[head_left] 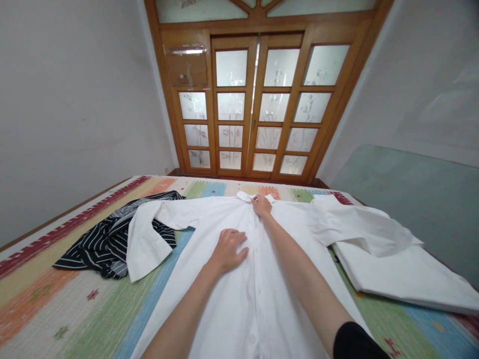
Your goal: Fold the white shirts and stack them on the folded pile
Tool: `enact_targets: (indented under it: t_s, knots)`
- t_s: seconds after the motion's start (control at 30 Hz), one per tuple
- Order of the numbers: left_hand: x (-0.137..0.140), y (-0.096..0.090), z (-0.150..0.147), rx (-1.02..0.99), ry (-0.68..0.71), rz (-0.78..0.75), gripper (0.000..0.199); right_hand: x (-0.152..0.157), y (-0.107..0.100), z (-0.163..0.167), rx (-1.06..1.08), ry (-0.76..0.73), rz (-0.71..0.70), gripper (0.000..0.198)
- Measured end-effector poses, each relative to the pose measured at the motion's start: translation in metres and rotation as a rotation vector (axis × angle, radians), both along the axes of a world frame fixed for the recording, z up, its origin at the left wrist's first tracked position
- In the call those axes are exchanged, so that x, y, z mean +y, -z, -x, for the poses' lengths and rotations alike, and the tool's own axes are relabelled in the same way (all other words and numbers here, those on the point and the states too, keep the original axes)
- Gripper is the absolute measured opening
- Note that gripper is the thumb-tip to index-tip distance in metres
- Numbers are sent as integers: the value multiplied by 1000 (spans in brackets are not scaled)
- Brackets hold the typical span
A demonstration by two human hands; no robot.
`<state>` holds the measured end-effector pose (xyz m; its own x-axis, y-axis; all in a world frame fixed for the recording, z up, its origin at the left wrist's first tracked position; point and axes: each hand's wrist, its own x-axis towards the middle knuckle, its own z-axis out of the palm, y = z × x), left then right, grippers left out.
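A white button-up shirt (202,279) lies spread front side up, its collar (245,197) at the far end and its sleeves out to both sides. At the collar, my right hand (262,206) has its fingers bent and closed on the collar fabric; the fingertips are partly hidden. My left hand (229,249) rests palm down on the chest, left of the button placket (256,289), with its fingers apart and holding nothing. The shirt's left-side sleeve lies partly over a black striped garment (107,242).
A patterned, multicoloured striped cover (86,314) lies beneath the garments. On the right, a folded white garment (404,274) sits under the other sleeve. Beyond it leans a pale green panel (415,194). Wooden glazed doors (249,104) stand at the back, between grey walls.
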<state>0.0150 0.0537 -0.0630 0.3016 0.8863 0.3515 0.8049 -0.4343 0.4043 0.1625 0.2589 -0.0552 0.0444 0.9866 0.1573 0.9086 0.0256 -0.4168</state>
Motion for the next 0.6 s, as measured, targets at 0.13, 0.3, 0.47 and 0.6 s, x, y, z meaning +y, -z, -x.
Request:
enact_targets:
  t_s: [0.13,0.3,0.47,0.6]
  knots:
    - [-4,2,-4,182,42,61,61,1,3,1,38,53,-30,27]
    - [-2,0,-9,229,-88,151,73,-12,11,0,12,-97,-145,40]
    - [1,4,-11,268,-298,173,76,-27,15,1,-200,-393,-326,29]
    - [1,6,-11,321,-303,190,75,-21,15,7,-214,-481,-375,33]
